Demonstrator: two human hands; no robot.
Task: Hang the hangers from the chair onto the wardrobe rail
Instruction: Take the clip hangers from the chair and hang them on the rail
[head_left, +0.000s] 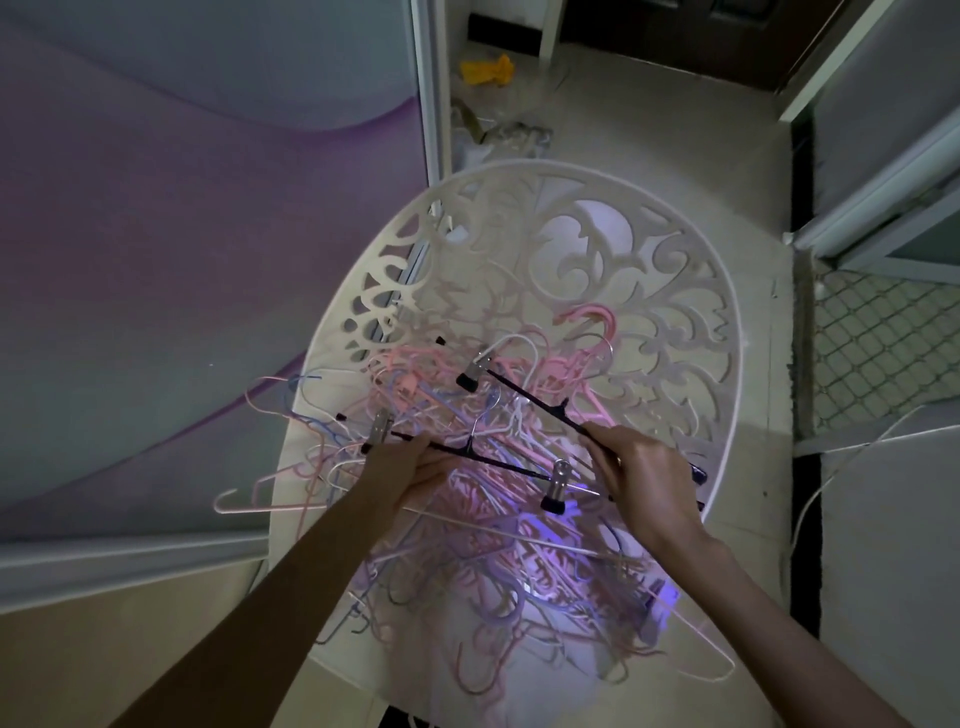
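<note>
L hand grips one black clip hanger — R hand grips another black clip hanger, both over the hanger pile on the white chair.

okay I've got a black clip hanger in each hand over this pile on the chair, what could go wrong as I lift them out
1. The left hand holds a black clip hanger lying in the tangled pile; lifting may drag others off the chair.
2. The right hand's hanger crosses pink hooks, which could snag.
</note>
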